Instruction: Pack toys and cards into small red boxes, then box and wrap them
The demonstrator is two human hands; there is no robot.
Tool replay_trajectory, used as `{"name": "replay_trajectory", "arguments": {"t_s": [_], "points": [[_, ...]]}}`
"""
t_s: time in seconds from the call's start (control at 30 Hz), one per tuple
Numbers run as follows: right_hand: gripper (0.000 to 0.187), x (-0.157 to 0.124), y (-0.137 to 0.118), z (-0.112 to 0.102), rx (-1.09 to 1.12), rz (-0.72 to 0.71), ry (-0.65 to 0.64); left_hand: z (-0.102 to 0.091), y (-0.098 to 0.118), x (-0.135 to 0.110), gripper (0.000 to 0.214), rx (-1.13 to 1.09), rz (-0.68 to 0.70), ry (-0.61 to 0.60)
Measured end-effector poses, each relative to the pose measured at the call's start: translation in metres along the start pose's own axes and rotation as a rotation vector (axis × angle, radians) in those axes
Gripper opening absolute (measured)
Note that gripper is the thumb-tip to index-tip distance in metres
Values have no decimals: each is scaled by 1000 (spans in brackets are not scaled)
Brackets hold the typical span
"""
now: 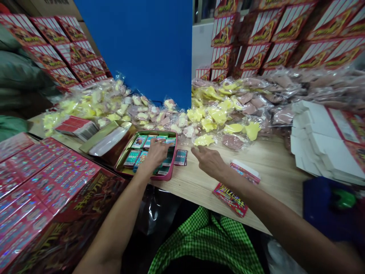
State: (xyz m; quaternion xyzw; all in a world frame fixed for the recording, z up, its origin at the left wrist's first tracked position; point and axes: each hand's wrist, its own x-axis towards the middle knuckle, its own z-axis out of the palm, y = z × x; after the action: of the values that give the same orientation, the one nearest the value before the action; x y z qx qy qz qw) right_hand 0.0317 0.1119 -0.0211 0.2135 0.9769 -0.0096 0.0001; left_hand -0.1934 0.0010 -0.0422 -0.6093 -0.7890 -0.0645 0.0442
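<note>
My left hand (156, 153) is over a pink-edged tin (172, 167) that holds several small decks of teal cards (132, 158). Its fingers stretch toward the cards at the tin's far right; whether they touch them is unclear. Beside the tin's right wall lies a small card stack (181, 157) on the table. My right hand (211, 161) hovers over the wood to the right of that stack, index finger extended, nothing visible in it. Close beyond its fingertips is a yellow plastic-wrapped piece (204, 140). Under my right forearm lie a red printed box (230, 198) and another flat carton (245, 171).
Wrapped yellow and pink pieces (219, 112) heap along the back, before a blue panel (137, 45). Red boxes (258, 28) are stacked behind. Shiny red packs (51, 171) fill the left; folded white cartons (316, 140) and a dark blue bin (316, 205) stand right.
</note>
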Motion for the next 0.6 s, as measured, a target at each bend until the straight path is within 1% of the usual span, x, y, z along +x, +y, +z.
{"name": "replay_trajectory", "arguments": {"t_s": [0.07, 0.1, 0.13, 0.23, 0.27, 0.3, 0.37, 0.43, 0.47, 0.5, 0.53, 0.57, 0.6], "points": [[43, 3, -6, -6, -6, -1, 15, 0, -1, -2, 39, -15, 1, 48], [44, 4, -8, -8, -6, 14, 23, 0, -1, -3, 37, -24, 1, 72], [49, 4, -9, -10, -4, 35, 35, 1, -1, -3, 34, -35, 2, 94], [73, 0, -7, -11, 59, 141, 97, 7, -1, -3, 28, -81, 1, 150], [76, -3, -4, -10, 107, 184, 126, 8, -3, -2, 26, -103, -2, 167], [74, -7, 1, -8, 163, 227, 158, 10, -5, -2, 25, -127, -8, 186], [58, -15, 13, -5, 258, 292, 220, 8, -12, -3, 20, -184, -26, 231], [40, -24, 30, -2, 290, 338, 272, 2, -17, -5, 18, -251, -57, 306], [35, -27, 38, -2, 297, 361, 305, -4, -16, -6, 18, -284, -81, 361], [32, -30, 45, -3, 343, 388, 355, -9, -12, -7, 20, -305, -109, 421], [30, -33, 51, -5, 458, 418, 425, -14, -2, -8, 23, -351, -144, 500], [27, -35, 55, -8, 647, 441, 495, -19, 12, -9, 26, -448, -184, 586], [24, -37, 57, -12, 897, 445, 547, -22, 32, -9, 26, -592, -218, 651]]}}
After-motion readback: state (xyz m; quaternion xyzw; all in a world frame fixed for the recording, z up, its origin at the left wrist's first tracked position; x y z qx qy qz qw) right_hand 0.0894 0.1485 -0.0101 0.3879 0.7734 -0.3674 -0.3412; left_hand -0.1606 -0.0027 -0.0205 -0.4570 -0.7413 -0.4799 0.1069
